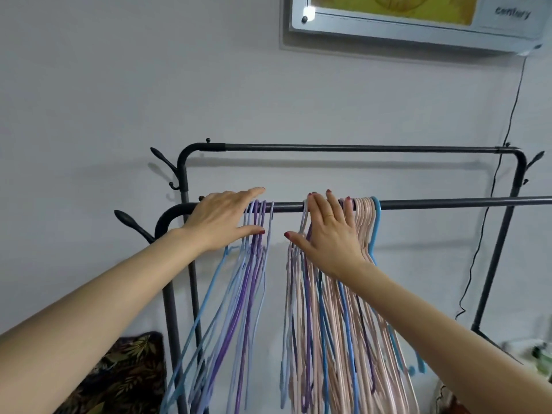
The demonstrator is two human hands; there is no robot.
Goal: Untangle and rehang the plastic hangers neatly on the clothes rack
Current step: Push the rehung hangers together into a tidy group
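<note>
**Both hands on the hangers at the front rail**

My left hand (222,218) lies flat over the blue and purple hangers (239,294) at the left end of the clothes rack's front rail (448,202), its grip released, fingers straight. My right hand (327,234) presses open-palmed against the pink and blue hangers (337,324), fingertips over the rail, grasping nothing. A bare stretch of rail separates the two bunches. The back rail (358,148) carries no hangers.
</note>
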